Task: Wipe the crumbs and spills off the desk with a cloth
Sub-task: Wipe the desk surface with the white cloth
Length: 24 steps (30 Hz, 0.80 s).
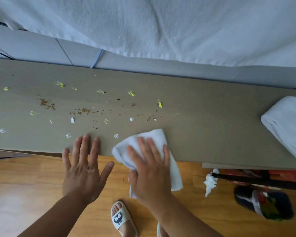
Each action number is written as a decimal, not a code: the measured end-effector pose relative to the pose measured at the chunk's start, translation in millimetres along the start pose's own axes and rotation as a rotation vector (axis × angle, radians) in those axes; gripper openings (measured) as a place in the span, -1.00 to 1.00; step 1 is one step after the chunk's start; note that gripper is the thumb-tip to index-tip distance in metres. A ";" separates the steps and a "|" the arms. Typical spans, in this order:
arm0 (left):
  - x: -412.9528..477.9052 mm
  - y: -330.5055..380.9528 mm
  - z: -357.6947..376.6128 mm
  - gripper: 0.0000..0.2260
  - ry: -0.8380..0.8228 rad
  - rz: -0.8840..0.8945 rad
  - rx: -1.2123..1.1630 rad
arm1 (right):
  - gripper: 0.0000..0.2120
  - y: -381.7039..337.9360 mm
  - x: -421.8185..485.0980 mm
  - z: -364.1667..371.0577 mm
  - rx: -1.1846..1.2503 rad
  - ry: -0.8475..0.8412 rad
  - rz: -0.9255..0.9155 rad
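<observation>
While the left hand (pixel 82 173) lies flat with its fingers spread wide, fingertips on the near edge of the worktop (pixel 203 117) and holding nothing, the right hand (pixel 150 173) presses down on a white cloth (pixel 154 135) with straight fingers. Its thumb lies against the cloth's left edge; whether it hooks under the fabric cannot be told. The cloth sits at the near edge of the worktop, about the middle of the scene, with its far part on the surface and its near part hanging over the edge below the palm.

To the left and farther back, brown crumbs (pixel 83 110) are scattered across the grey-brown surface. Among them are yellow-green smears (pixel 159 104) and small white dabs (pixel 132 119), one dab just left of the cloth. At the right end rests a folded white towel (pixel 285 124), well apart from both hands. A white sheet (pixel 161 23) hangs behind the far edge.

Below, on the wooden floor (pixel 24 177), a foot wears a white slipper (pixel 120 218) with a cartoon face. A crumpled tissue (pixel 210 182) and a dark slipper (pixel 263 202) lie to the right.
</observation>
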<state>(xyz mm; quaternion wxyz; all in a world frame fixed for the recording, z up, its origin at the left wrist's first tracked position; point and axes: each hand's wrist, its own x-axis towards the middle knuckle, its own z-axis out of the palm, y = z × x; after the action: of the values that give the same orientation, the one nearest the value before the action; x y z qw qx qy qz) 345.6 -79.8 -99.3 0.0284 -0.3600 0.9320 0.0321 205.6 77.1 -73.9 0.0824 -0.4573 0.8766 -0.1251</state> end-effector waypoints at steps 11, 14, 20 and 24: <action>13.9 27.1 -10.5 -0.30 0.046 -0.169 -0.077 | -0.45 201.3 72.4 -70.1 -0.087 0.039 0.446; 12.8 25.2 -7.6 -0.30 0.057 -0.162 -0.069 | -0.46 214.7 124.9 -73.3 -0.057 0.098 0.640; 12.9 23.7 -1.5 -0.28 0.060 -0.147 -0.076 | -0.52 178.2 154.3 -59.0 -0.117 0.080 0.629; 12.8 22.6 -2.9 -0.28 0.052 -0.139 -0.073 | -0.45 121.2 157.9 -47.9 -0.130 0.105 0.320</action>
<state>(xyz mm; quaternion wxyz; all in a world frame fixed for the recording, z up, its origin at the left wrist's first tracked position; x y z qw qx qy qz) 320.8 -71.9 -96.5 -0.0067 -0.4255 0.9033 0.0544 8.8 20.9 -68.6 0.0256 -0.3090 0.9476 -0.0770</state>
